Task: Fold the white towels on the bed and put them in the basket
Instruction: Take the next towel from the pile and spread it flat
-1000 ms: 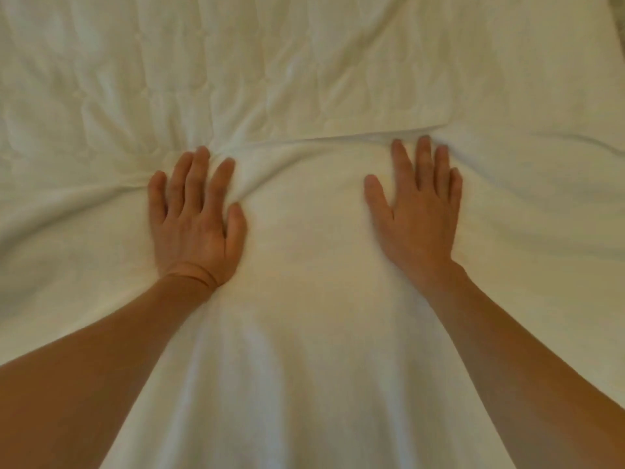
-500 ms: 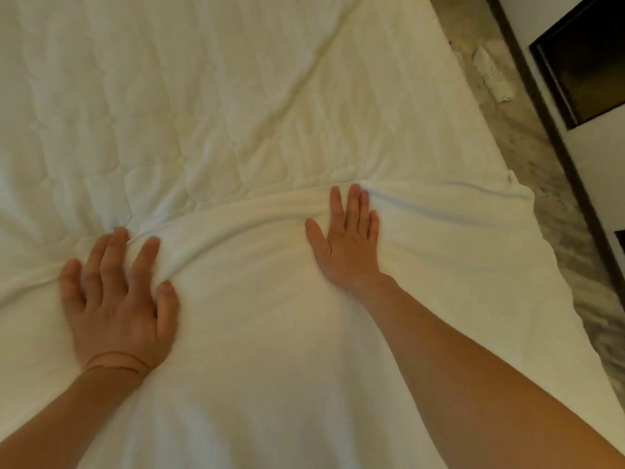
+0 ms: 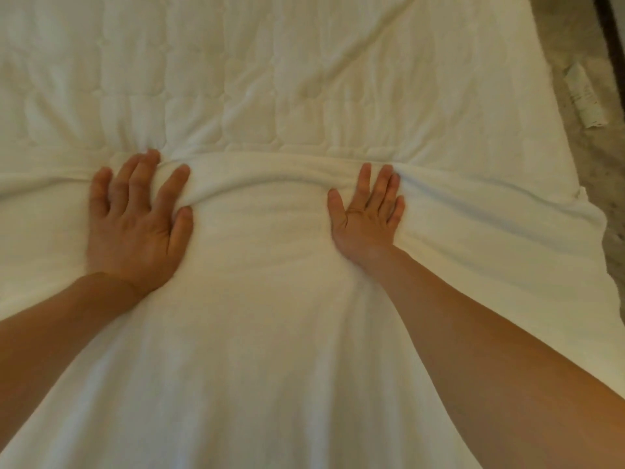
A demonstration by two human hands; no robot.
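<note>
One white towel (image 3: 270,333) is seen, and it is laid out on the bed (image 3: 236,79). Its cloth is plain white, soft and rather thick. It is spread from a far edge, which runs from left to right across the middle of the view, down to the near border of the picture, and almost the whole width is filled by it. The far edge is rounded and thick; whether it is a fold or a rolled hem cannot be told. Between the two hands this edge is bowed toward the person and a low ridge is raised in the cloth. Soft creases are drawn outward from each hand. At the right the towel reaches the side of the bed.

Two hands are counted, both with bare forearms. The left hand (image 3: 135,228) is laid palm down on the towel, just at the far edge. Its grip is spread, the fingers (image 3: 174,187) are straight and apart, and the ridge of cloth passes between forefinger and thumb. The right hand (image 3: 367,218) is pressed flat on the towel too, well apart from the left. Its grip is also spread, with the fingers (image 3: 382,184) straight and nearly side by side.

The bed is covered by one white quilted cover. Beside it, on the floor (image 3: 602,164) at the right, one small white roll (image 3: 586,96) is lying.
</note>
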